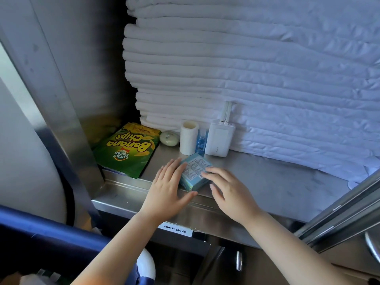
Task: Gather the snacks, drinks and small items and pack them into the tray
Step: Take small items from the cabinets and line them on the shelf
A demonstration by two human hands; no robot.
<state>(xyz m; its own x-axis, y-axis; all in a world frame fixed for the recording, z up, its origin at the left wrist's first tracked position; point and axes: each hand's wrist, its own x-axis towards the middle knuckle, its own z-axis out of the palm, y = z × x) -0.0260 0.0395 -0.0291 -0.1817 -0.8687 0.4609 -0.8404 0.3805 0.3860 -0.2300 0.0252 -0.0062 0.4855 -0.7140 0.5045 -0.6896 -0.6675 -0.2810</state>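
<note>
Head view: close, looking forward-down onto steel shelf point(267, 179).

The left hand point(167, 182) and right hand point(228, 189) are bare and slim-fingered, with plain, short, rounded nails. The left forearm point(123, 239) and right forearm point(287, 243) are bare too, smooth and slender, uncovered from the wrists to the bottom edge of view.

1. Green banana chips bag point(127, 150) lies flat at the far left.
2. Light-blue packet point(195, 171) lies flat in front.
3. Behind it, in a row: pale oval bar point(169, 138), upright white roll point(188, 138), small blue bottle point(201, 141), white power bank point(220, 140).
</note>
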